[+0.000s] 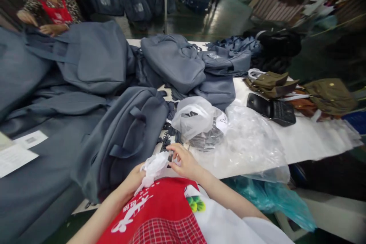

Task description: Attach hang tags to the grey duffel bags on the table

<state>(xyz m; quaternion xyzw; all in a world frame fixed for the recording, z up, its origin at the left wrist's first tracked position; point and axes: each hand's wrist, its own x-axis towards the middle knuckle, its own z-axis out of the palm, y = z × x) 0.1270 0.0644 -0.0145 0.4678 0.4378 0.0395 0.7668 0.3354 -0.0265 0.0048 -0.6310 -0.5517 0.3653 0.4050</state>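
Note:
My left hand is closed round a crumpled white plastic bag at the table's near edge. My right hand pinches the same bag from the right, fingers curled on it. Both hands sit just over my red apron, close to a grey backpack lying on its side to the left. Right behind the hands lie small black strap pieces and a white plastic bag holding dark parts.
Several grey bags pile across the white table. Clear plastic sheeting lies right of my hands. Olive bags and a black pouch sit at the right. Another person works at far left. Paper labels lie left.

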